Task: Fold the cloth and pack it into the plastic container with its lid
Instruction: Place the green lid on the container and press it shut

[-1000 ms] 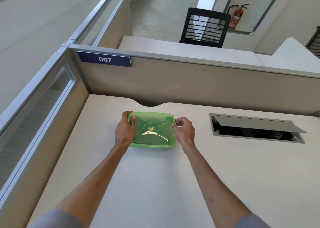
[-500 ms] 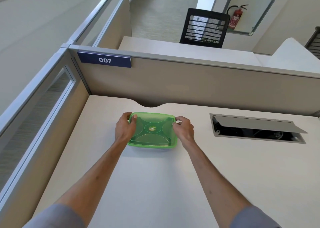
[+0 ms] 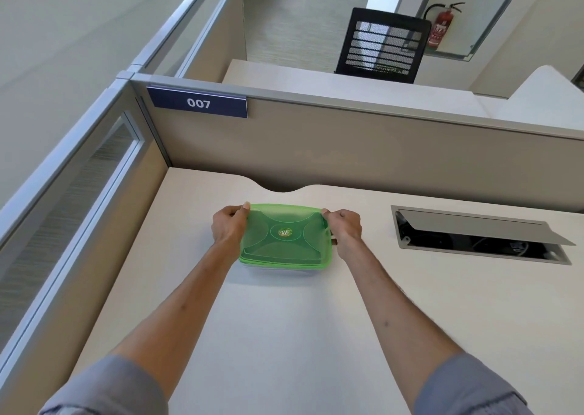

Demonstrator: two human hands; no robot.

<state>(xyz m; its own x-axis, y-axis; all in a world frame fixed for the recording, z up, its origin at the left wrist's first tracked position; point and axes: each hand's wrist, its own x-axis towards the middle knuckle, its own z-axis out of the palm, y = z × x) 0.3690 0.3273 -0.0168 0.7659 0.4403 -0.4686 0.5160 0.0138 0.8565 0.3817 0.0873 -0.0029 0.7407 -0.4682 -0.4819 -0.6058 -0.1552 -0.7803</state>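
A translucent green lid [image 3: 284, 237] with a round sticker in its middle lies flat on top of a clear plastic container [image 3: 278, 268], which stands on the pale desk [image 3: 284, 335]. My left hand [image 3: 228, 228] grips the lid's left edge, thumb at the far left corner. My right hand [image 3: 346, 228] grips the lid's right edge, fingers curled over the far right corner. The cloth is not visible; the lid and the container wall hide whatever is inside.
An open cable hatch [image 3: 474, 236] with a raised grey flap is sunk into the desk to the right. Beige partition walls [image 3: 347, 155] close the desk at the back and left, with a "007" sign [image 3: 198, 102]. A black chair [image 3: 382, 46] stands beyond.
The lid has come down from a tilt to lie level on the container. Both hands have shifted from its near sides toward the far corners.
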